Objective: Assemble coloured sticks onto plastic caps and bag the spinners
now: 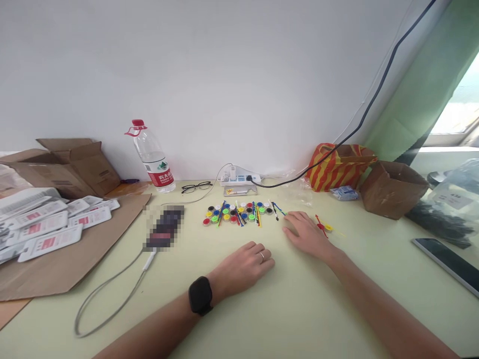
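Observation:
My left hand [243,267] rests on the table, back up, with fingers curled under; nothing shows in it. A ring and a black watch [200,295] are on that hand and wrist. Farther forward, my right hand [306,233] lies palm down, thumb apart from the fingers. Its fingertips touch or nearly touch the end of a thin blue stick [278,207]. Left of it, small round discs [226,217] in several colours sit in rows, with thin coloured sticks [257,213] lying across them. Red and yellow pieces [322,227] lie just beyond the right hand.
A phone-like device [164,228] with a cable lies left. Behind stand a water bottle [157,167], glasses [196,187] and a power strip [239,178]. White packets [48,227] and a carton [71,167] are far left; a striped bag [325,172], brown box [391,189] and phone [449,262] are right.

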`<action>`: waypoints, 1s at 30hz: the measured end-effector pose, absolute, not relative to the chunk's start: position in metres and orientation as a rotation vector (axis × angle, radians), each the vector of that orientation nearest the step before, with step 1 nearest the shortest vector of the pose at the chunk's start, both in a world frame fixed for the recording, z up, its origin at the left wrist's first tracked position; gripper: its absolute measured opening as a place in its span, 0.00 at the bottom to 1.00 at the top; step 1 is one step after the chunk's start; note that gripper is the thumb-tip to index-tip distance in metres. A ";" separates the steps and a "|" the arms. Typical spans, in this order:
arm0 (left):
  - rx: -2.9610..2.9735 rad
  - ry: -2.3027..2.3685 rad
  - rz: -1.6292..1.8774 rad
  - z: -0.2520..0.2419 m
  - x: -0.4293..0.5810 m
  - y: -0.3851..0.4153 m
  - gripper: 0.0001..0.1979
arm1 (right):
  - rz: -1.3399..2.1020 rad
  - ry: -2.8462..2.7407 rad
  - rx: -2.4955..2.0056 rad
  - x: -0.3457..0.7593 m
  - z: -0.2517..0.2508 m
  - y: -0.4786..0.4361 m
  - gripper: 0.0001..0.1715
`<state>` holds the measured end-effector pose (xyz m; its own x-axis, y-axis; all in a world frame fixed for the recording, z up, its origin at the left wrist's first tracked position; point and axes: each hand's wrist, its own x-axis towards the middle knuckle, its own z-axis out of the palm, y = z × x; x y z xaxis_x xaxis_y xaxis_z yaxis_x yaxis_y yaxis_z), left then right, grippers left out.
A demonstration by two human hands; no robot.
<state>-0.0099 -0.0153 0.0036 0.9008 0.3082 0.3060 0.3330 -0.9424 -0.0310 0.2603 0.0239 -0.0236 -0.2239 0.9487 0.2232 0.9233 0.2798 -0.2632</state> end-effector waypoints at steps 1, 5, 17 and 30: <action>-2.956 -0.462 -0.450 0.004 -0.008 -0.017 0.12 | 0.113 -2.217 -1.696 0.260 -0.023 0.024 0.21; -2.914 -0.433 -0.444 0.004 -0.006 -0.018 0.11 | 0.142 -2.206 -1.698 0.257 -0.021 0.023 0.19; -2.956 -0.478 -0.420 0.006 -0.009 -0.016 0.11 | 0.249 -2.155 -1.604 0.259 -0.023 0.025 0.19; -3.030 -0.579 -0.420 0.005 -0.013 -0.017 0.11 | 0.258 -2.143 -1.689 0.258 -0.023 0.025 0.23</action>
<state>-0.0129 -0.0167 0.0050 0.8944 0.3583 0.2677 0.3661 -0.9303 0.0222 0.2579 0.0250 -0.0235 -0.1916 0.9622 0.1935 0.8888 0.2537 -0.3818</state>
